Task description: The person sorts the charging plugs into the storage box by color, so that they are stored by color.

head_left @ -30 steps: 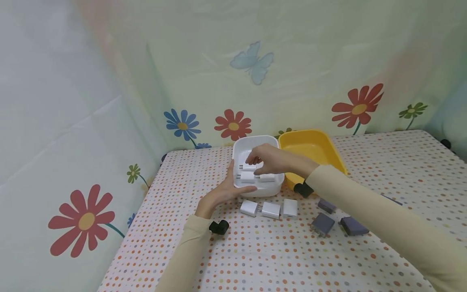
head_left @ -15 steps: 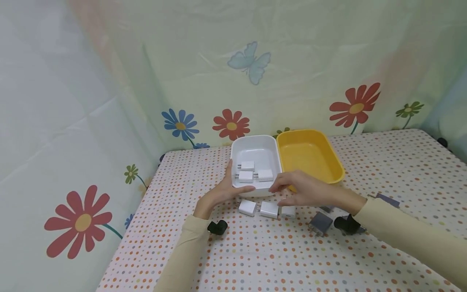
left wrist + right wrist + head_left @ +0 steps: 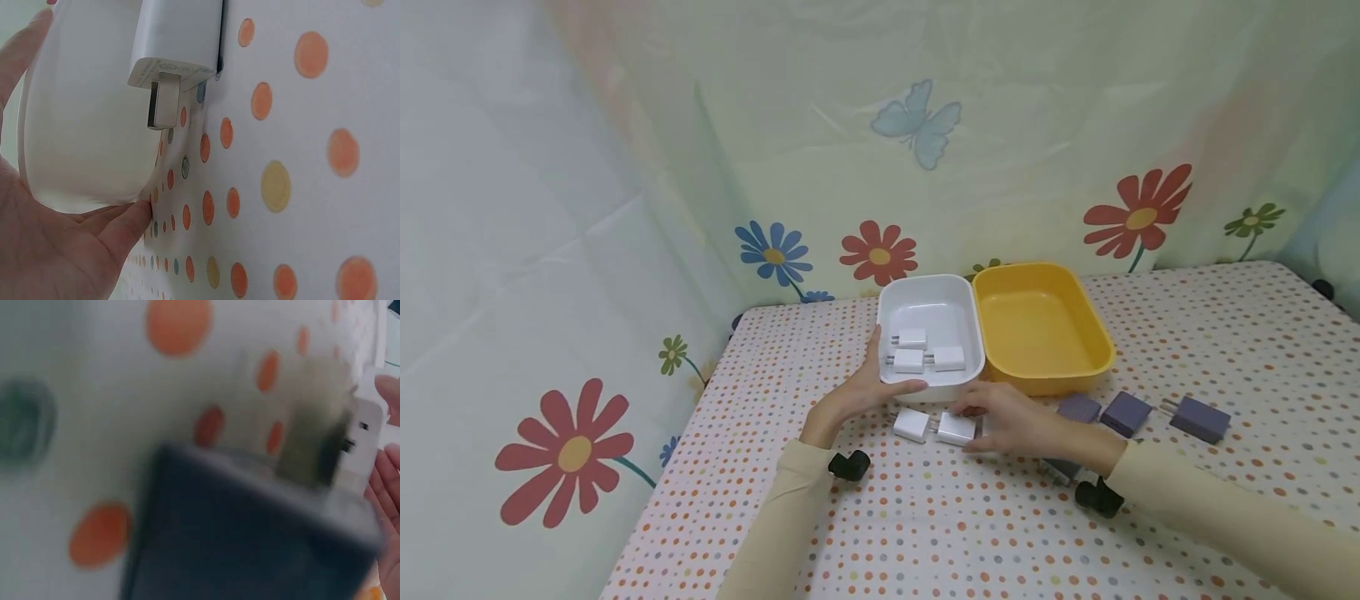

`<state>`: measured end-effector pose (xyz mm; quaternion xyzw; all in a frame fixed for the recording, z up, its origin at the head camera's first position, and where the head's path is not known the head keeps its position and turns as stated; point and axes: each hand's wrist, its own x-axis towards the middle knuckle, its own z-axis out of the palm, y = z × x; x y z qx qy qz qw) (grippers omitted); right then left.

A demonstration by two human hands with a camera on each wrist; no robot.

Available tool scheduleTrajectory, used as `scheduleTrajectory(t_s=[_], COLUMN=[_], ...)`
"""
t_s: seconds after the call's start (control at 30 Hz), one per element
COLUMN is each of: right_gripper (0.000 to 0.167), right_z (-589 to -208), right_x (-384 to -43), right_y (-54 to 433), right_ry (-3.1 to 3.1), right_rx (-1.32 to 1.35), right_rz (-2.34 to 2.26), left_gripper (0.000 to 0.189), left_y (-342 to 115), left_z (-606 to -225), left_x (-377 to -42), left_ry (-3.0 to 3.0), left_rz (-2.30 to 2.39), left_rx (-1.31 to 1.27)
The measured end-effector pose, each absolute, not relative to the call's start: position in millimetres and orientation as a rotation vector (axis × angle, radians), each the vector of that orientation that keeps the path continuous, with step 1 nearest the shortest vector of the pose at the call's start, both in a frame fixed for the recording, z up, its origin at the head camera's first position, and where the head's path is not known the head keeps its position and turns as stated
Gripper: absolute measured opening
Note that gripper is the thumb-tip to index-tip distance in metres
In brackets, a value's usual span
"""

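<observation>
My left hand [image 3: 853, 392] rests at the near left corner of the white bin [image 3: 943, 389], its straight fingers along the outside and the thumb across the front. Inside the bin lie three white plug chargers [image 3: 909, 361]. In front of it, another white charger [image 3: 912, 425] and a second white charger [image 3: 957, 429] lie on the cloth. My right hand [image 3: 1018, 423] is low over the cloth, fingers and thumb at a further white charger [image 3: 364, 434], which the hand mostly hides in the head view. One charger [image 3: 178, 37] shows its prongs near my left hand.
A yellow bin [image 3: 1037, 325] stands directly right of the white one. Several dark purple-grey chargers [image 3: 1201, 419] lie right of and below my right hand; one dark charger [image 3: 250, 537] looms blurred in the right wrist view. Dotted cloth [image 3: 925, 533] covers the table.
My right hand has drawn back from inside the white bin and come down to the white charger at the row's right end. My left hand has stayed at the bin.
</observation>
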<state>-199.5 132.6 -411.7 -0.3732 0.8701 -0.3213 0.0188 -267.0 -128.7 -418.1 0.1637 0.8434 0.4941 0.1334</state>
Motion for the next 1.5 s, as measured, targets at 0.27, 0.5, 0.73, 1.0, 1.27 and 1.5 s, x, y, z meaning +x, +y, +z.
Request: scheduleTrajectory(t_s=[0.27,0.5,0.73,1.0,1.27,1.5], right_gripper=[0.041,0.042,0.042,0.042,0.040,0.039], right_z=[-415.9,-417.6,-415.5,-413.5,-413.7,-386.5], right_x=[-198.4,-201.8,-203.0,-201.0,-197.0,-192.6], right_y=[120.9,118.5,118.3,122.2,125.8,131.5], right_ry=[2.782,2.782,2.777,2.758,2.680,2.647], right_rx=[-1.041,-0.957,-0.976,-1.028,-1.084,-1.182], right_rz=[-0.940,-0.908,-0.882,-0.883,-0.909,-0.880], left_gripper=[0.126,0.124,0.125,0.123,0.120,0.121], left_y=[-129.5,-128.5,-128.4,-123.2,-124.2,-127.0], left_z=[-418.1,-418.5,-416.8,-418.4,-421.9,-420.0], left_x=[-266.1,-268.6,-269.7,-272.1,-269.3,-269.7], left_ry=[2.440,2.431,2.429,2.416,2.406,2.414], left_rz=[1.447,1.472,1.470,1.490,1.492,1.497], left_rx=[0.483,0.509,0.502,0.568,0.569,0.590])
